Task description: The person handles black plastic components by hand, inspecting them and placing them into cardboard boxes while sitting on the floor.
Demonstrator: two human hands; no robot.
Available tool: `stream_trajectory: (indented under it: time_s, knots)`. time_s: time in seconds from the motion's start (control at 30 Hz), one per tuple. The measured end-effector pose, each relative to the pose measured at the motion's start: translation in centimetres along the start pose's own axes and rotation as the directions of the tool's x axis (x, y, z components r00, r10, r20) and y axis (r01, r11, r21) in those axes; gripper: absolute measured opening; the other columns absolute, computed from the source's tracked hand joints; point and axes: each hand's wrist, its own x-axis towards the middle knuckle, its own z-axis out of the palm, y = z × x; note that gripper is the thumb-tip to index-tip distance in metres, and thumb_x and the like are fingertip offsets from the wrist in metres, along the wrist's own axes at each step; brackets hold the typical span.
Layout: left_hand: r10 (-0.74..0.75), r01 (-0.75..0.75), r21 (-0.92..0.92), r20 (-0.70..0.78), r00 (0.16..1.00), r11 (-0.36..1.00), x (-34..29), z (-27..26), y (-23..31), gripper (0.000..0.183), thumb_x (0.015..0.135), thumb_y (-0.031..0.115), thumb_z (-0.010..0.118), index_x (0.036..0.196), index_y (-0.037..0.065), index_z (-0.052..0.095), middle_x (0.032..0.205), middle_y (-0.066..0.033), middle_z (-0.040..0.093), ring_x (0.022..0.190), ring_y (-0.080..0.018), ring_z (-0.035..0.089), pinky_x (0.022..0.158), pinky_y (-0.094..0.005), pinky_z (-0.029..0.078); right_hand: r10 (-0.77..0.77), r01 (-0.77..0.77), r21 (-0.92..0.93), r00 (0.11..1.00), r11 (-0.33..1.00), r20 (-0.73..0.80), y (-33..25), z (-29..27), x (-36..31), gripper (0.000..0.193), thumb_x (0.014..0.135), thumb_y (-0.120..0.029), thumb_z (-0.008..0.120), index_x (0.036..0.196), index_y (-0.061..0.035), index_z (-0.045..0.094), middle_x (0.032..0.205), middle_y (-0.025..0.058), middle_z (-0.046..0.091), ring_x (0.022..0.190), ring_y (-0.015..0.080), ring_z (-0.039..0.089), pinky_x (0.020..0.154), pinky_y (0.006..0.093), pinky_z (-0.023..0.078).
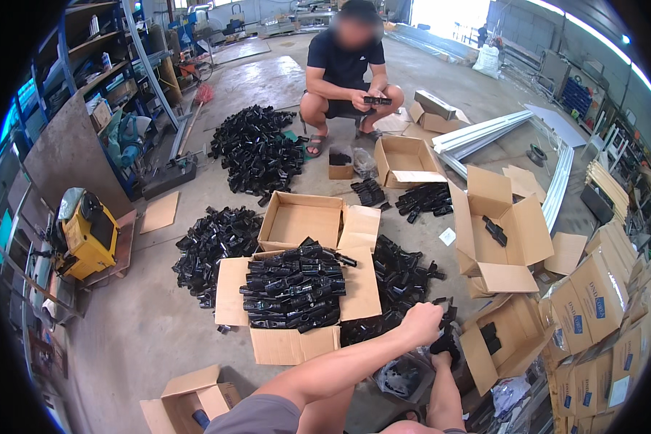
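Observation:
My left arm reaches across to the right, and my left hand (421, 322) is closed in a fist; what it holds, if anything, is hidden. Just below it, my right hand (441, 359) is closed around a black plastic part (448, 341). Both hands are close together beside an open carton (510, 336) with a few black parts inside. A clear plastic bag (403, 377) with dark contents lies below my hands. Left of them, a carton with spread flaps (358, 289) is heaped with similar black parts (296, 286).
Loose black parts form piles (257, 152) on the floor. Across from me a person (347, 69) squats, holding a black part. Open cartons (304, 217) stand around, and flat-packed boxes (593, 311) lean at right. A yellow machine (90, 235) stands at left, white metal profiles (484, 134) at far right.

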Motion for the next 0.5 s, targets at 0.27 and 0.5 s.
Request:
stream_trajectory:
  time_s: [0.27,0.5]
  knots:
    - [0.033,-0.034,0.004,0.051,0.998,0.999,0.5,1.4,-0.4,0.018,0.067,0.002,0.07,0.083,-0.004,0.066,0.08,-0.0248,0.068,0.079,-0.0389,0.07,0.072,-0.0451,0.059,0.289,-0.288,0.037,0.957,0.957,-0.02,-1.0,0.5,0.6,0.052,0.075,-0.031,0.082,0.11,0.005,0.069,0.124,0.0249,0.063,0.118,0.0358,0.061,0.099,0.0425,0.05]
    - [0.067,-0.07,0.037,0.076,0.995,0.997,0.5,0.8,0.5,0.021,0.068,0.005,0.071,0.086,-0.004,0.065,0.083,-0.0241,0.069,0.078,-0.0391,0.07,0.071,-0.0455,0.058,0.324,-0.324,0.034,0.946,0.946,-0.011,-2.1,-0.1,0.2,0.048,0.076,-0.028,0.081,0.11,0.0045,0.069,0.123,0.0249,0.063,0.118,0.0361,0.061,0.099,0.0425,0.05]
